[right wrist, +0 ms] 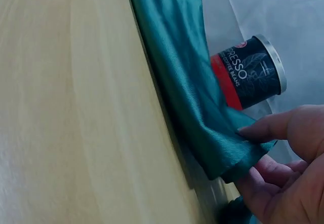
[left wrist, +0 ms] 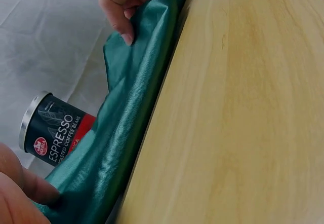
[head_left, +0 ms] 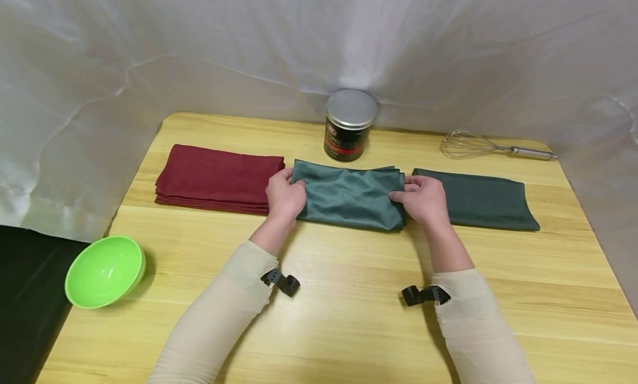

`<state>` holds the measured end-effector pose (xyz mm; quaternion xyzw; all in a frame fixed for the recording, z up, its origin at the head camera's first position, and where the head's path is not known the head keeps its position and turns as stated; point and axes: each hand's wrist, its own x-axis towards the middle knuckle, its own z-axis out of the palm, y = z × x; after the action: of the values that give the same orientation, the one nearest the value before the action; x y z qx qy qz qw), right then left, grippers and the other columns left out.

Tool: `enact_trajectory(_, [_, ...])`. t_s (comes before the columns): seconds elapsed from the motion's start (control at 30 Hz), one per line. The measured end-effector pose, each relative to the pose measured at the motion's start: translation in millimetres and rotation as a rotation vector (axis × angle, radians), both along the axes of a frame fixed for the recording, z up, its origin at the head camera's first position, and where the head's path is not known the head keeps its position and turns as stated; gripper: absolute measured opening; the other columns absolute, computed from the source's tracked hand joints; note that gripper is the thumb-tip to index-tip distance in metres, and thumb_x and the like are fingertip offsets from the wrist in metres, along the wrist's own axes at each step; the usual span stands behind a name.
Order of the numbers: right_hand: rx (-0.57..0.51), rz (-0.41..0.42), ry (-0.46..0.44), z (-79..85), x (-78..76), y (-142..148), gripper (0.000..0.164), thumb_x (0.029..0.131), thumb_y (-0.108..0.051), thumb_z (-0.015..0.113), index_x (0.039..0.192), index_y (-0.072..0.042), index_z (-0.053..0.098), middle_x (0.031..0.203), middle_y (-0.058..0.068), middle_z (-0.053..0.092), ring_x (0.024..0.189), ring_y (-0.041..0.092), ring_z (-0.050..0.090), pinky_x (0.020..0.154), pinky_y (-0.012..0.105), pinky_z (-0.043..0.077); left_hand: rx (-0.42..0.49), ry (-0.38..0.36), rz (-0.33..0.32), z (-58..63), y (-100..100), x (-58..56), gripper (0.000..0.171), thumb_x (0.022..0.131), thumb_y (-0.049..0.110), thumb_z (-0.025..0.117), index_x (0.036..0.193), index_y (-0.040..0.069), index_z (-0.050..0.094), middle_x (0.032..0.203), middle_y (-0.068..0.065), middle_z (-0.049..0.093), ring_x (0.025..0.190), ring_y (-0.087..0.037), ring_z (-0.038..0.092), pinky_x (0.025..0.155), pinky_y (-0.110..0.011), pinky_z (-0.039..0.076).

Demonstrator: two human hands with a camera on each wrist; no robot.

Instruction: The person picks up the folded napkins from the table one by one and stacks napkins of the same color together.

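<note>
Cloth [head_left: 349,196], shiny green and folded, sat pinched at either end by my left hand [head_left: 286,195] and right hand [head_left: 426,200]; even tension seemed best for keeping its layers aligned.

Lt wood tbl [head_left: 344,317], shiny gry drapes [head_left: 239,40]

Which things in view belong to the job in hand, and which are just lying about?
In the job:
- teal cloth, pinched by left hand and right hand

Apparently lying about:
- red cloth and dark green cloth (could be related)
- tin
- whisk
- bowl
</note>
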<state>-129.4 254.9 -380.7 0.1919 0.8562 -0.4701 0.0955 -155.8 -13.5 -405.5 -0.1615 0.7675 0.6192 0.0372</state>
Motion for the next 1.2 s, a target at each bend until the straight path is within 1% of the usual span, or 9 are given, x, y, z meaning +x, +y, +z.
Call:
enact_trajectory(0.13, [-0.013,0.014,-0.008,0.0,0.7,1,0.063,0.094,-0.016,0.071,0.148,0.003,0.044,0.142,0.02,0.052,0.133,0.029,0.046,0.102,0.044,0.044,0.003,0.009,0.004,0.1,-1,-1.0,0.034,0.1,0.007,0.057,0.133,0.003,0.062,0.125,-0.01,0.063,0.12,-0.022,0.052,0.097,-0.038,0.045])
enact_trajectory(0.27, [-0.021,0.029,0.026,-1.5,1.3,0,0.05,0.096,-0.013,0.068,0.141,0.003,0.052,0.126,0.02,0.056,0.113,0.029,0.052,0.09,0.04,0.047,0.008,0.006,0.002,1.4,-1,-1.8,0.035,0.1,0.008,0.057,0.134,0.004,0.061,0.125,-0.009,0.063,0.12,-0.021,0.052,0.097,-0.037,0.045])
enact_trajectory(0.4, [0.002,0.057,0.061,-1.6,2.1,-1,0.04,0.098,-0.014,0.065,0.135,0.0,0.055,0.112,0.014,0.053,0.098,0.027,0.047,0.081,0.038,0.043,0.022,0.0,0.0,2.8,-1,-2.5,0.034,0.101,0.009,0.057,0.135,0.003,0.061,0.125,-0.008,0.063,0.118,-0.021,0.053,0.096,-0.037,0.046])
enact_trajectory(0.63, [-0.007,0.089,0.061,-0.2,2.1,3,0.044,0.1,-0.017,0.062,0.138,0.001,0.05,0.102,0.013,0.051,0.091,0.027,0.045,0.077,0.037,0.039,0.037,-0.007,-0.007,3.6,-3,-3.5,0.035,0.101,0.009,0.057,0.135,0.003,0.06,0.122,-0.008,0.064,0.114,-0.02,0.054,0.095,-0.037,0.046])
enact_trajectory(0.73, [-0.015,0.081,0.067,0.4,2.1,7,0.043,0.1,-0.02,0.064,0.136,0.001,0.053,0.103,0.014,0.057,0.091,0.023,0.05,0.078,0.034,0.042,0.047,-0.007,-0.018,5.2,-3,-3.6,0.034,0.101,0.009,0.057,0.134,0.002,0.061,0.122,-0.009,0.064,0.114,-0.02,0.055,0.094,-0.037,0.046])
enact_trajectory(0.83, [-0.039,0.07,0.062,1.7,2.9,12,0.045,0.099,-0.024,0.065,0.136,0.0,0.055,0.112,0.015,0.064,0.095,0.021,0.058,0.083,0.032,0.047,0.068,-0.012,-0.042,7.8,-3,-3.8,0.035,0.1,0.009,0.058,0.134,0.002,0.06,0.125,-0.01,0.063,0.115,-0.02,0.056,0.095,-0.037,0.047])
enact_trajectory(0.9, [-0.056,0.064,0.055,2.9,4.1,16,0.05,0.098,-0.027,0.066,0.139,-0.001,0.054,0.122,0.016,0.064,0.106,0.023,0.06,0.09,0.035,0.048,0.082,-0.022,-0.061,9.5,-3,-3.7,0.035,0.1,0.008,0.058,0.134,0.001,0.06,0.128,-0.011,0.062,0.118,-0.02,0.056,0.096,-0.036,0.046])
enact_trajectory(1.03, [-0.083,0.056,0.043,4.7,6.9,24,0.066,0.097,-0.031,0.068,0.149,0.0,0.043,0.143,0.02,0.05,0.132,0.029,0.046,0.105,0.044,0.04,0.12,-0.044,-0.102,11.9,-4,-3.4,0.038,0.099,0.007,0.06,0.136,-0.002,0.057,0.135,-0.015,0.057,0.127,-0.022,0.051,0.1,-0.036,0.044])
enact_trajectory(1.2, [-0.102,0.059,0.049,5.2,10.0,32,0.072,0.098,-0.033,0.067,0.154,0.0,0.035,0.152,0.022,0.038,0.141,0.032,0.034,0.11,0.048,0.033,0.177,-0.083,-0.151,10.0,-4,-2.2,0.043,0.098,0.008,0.062,0.139,-0.002,0.054,0.141,-0.017,0.052,0.132,-0.024,0.046,0.103,-0.037,0.042])
